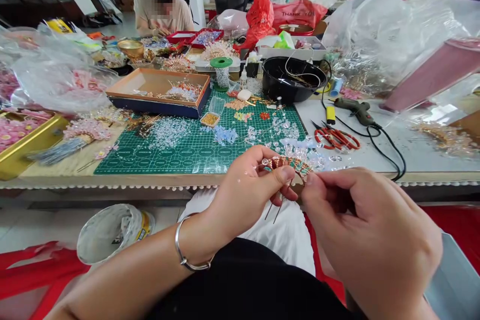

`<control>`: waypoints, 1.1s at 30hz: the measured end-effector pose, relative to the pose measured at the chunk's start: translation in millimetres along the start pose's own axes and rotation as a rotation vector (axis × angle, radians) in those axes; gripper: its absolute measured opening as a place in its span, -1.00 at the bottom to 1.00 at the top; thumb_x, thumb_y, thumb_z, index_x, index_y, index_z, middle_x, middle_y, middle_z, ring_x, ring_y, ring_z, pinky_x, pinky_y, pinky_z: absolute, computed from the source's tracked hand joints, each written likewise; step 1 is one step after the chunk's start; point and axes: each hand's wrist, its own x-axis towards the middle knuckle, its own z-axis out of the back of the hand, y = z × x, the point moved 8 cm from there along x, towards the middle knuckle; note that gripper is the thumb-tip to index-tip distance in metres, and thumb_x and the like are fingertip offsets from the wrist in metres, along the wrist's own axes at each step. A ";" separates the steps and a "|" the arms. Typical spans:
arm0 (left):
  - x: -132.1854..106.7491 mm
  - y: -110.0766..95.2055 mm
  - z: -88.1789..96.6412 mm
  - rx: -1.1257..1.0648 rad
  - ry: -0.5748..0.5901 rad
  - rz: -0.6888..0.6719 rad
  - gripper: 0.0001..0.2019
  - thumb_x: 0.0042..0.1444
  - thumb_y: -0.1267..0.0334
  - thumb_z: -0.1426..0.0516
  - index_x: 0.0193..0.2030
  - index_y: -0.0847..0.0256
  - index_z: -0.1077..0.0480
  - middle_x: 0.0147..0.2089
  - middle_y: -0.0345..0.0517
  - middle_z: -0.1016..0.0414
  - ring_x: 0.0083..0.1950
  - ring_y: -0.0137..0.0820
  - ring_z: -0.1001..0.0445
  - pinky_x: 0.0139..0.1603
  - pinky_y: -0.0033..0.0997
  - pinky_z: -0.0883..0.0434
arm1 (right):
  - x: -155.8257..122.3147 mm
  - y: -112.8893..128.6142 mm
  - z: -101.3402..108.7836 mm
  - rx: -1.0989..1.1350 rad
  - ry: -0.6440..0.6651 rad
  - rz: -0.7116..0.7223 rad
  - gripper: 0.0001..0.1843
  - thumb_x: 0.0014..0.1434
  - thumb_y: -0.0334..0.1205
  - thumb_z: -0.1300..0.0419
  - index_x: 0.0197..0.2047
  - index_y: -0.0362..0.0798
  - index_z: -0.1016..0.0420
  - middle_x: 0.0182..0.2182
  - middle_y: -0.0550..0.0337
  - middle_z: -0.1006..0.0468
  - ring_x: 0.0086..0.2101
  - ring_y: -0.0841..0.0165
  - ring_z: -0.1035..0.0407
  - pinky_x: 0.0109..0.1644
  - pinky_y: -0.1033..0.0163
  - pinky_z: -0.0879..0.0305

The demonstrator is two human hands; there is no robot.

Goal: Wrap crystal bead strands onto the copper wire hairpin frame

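Above my lap, my left hand (pixel 253 187) is closed round a beaded hair ornament (pixel 290 162) with copper-coloured wire and clear beads. Two thin metal prongs hang below those fingers. At the ornament's right end, thumb and forefinger of my right hand (pixel 369 225) pinch together on its edge; whether a separate wire lies between them is too small to tell. Just beyond the hands, clear beads and pale petals (pixel 296 145) lie loose on the green cutting mat (pixel 157 160).
On the table are an orange-rimmed box (pixel 157 107), black bowl (pixel 294 80), bead spool (pixel 222 72), red-handled pliers (pixel 335 137) and a glue gun (pixel 356 110) with its cord. A bin (pixel 108 235) stands below left. Another person (pixel 165 10) sits opposite.
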 end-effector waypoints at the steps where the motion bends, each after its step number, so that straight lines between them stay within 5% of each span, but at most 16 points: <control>1: -0.2 0.2 -0.2 0.002 0.000 0.000 -0.79 0.09 0.26 -0.22 -0.30 0.21 -0.22 -0.51 -0.30 -0.39 -0.50 -0.51 -0.44 -0.52 -0.56 -0.32 | 0.6 -0.5 -0.1 0.002 0.005 -0.005 -0.86 0.16 -0.23 -0.18 -0.43 0.02 -0.33 -0.60 0.33 -0.36 -0.55 0.47 -0.23 -0.51 0.27 -0.03; 33: -4.7 5.7 -2.6 0.032 -0.001 0.000 -0.83 0.11 0.29 -0.22 -0.27 0.20 -0.27 -0.47 -0.34 -0.43 -0.51 -0.60 -0.44 -0.52 -0.65 -0.34 | 1.5 -2.0 -1.8 -0.013 0.054 0.065 -0.93 0.10 -0.27 -0.17 -0.42 -0.03 -0.37 -0.57 0.28 -0.39 -0.47 0.41 -0.33 -0.40 0.27 -0.14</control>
